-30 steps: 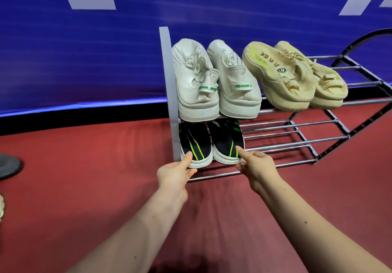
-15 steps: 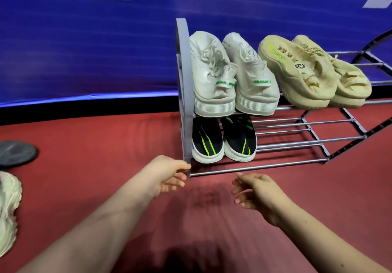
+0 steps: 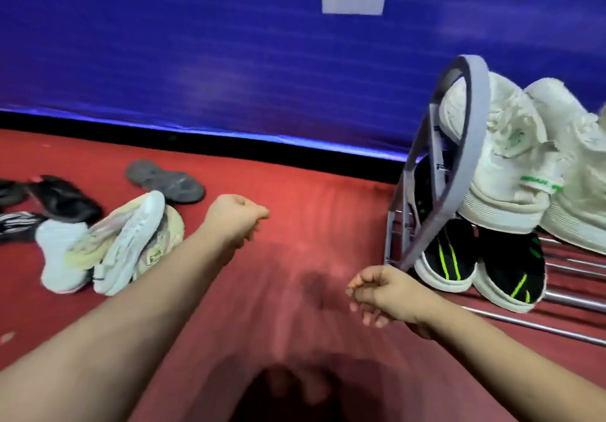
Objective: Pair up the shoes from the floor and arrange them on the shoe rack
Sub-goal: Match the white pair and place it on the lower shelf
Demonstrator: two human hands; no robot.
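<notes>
The shoe rack [image 3: 459,146] stands at the right, its grey end frame nearest me. A pair of white sneakers [image 3: 501,165] sits on its upper shelf, and a pair of black shoes with green stripes [image 3: 475,260] sits below. On the red floor at the left lies a heap of loose shoes: pale light-coloured sneakers [image 3: 118,244], a dark grey shoe sole-up [image 3: 164,182] and black shoes [image 3: 62,201]. My left hand [image 3: 236,221] hangs over the floor between heap and rack, fingers loosely curled, holding nothing. My right hand [image 3: 380,293] hovers empty just left of the rack's lower bars.
A blue wall panel [image 3: 262,77] with a dark baseboard runs behind everything. Bare red floor [image 3: 295,198] lies between the loose shoes and the rack. My shadow darkens the floor at the bottom centre.
My view has swung left, bringing the loose shoes into sight. Both hands have let go of the black shoes on the lower shelf and pulled back, drifting left, empty.
</notes>
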